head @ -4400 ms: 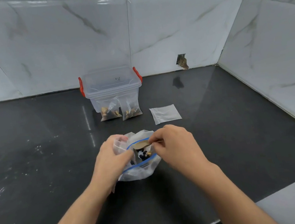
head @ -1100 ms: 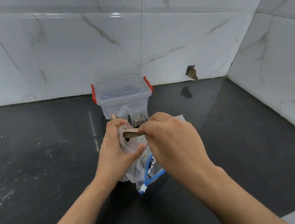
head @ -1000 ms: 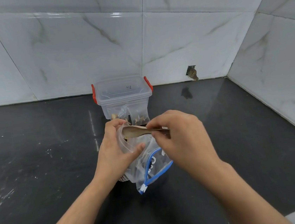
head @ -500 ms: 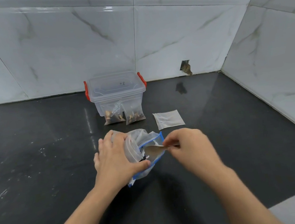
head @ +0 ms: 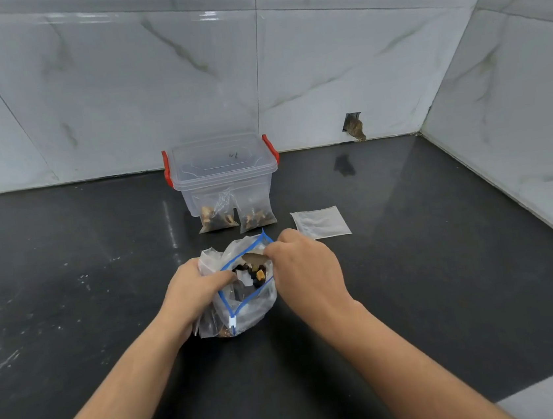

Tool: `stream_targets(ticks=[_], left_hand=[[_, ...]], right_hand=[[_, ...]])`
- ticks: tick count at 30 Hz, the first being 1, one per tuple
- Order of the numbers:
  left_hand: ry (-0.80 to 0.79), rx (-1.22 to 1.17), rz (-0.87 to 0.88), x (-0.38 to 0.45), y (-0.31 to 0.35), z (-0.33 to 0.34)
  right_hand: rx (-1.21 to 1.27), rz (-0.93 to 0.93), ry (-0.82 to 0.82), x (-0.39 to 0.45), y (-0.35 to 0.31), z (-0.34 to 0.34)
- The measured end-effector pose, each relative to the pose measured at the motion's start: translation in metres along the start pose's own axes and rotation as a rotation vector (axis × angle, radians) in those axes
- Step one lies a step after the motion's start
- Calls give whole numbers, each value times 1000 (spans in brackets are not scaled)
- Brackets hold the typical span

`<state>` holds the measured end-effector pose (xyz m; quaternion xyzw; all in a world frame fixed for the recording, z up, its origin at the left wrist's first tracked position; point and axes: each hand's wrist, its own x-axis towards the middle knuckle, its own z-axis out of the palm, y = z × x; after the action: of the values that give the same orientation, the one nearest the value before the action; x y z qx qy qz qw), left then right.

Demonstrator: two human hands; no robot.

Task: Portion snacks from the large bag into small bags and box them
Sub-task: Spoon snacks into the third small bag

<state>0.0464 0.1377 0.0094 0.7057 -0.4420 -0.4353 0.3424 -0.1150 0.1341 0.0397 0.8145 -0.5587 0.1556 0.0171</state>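
Two filled small bags leaned against the lidded box — neither boxed yet. Left hand gripped the large bag open on the surface; right hand pinched a scoop at its mouth — one empty bag lay waiting.

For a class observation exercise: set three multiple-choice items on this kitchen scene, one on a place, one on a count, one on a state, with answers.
1. Where does the empty small bag lie?
A. right of the box
B. inside the box
C. under the big bag

2. How many filled small bags stand in front of the box?
A. none
B. two
C. five

3. The big bag is:
A. zipped shut
B. held open
C. in the box

Answers:
1 A: it lies flat on the counter to the box's right.
2 B: one beside another.
3 B: the left hand holds its mouth open while the right hand dips a scoop in.
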Motion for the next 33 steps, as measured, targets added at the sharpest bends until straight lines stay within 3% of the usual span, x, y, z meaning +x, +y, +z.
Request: stream_targets(ticks=[8,18,27,33], left_hand=[[40,-218,102,5,-1,0],[137,-177,250,7,0,9],[-36,-6,308,7,0,8],[-181,56,275,8,3,4]], right_hand=[[-13,-214,48,6,12,20],[67,-282,84,-12,25,23],[59,-314,139,-6,22,30],[-31,-339,267,-8,18,32]])
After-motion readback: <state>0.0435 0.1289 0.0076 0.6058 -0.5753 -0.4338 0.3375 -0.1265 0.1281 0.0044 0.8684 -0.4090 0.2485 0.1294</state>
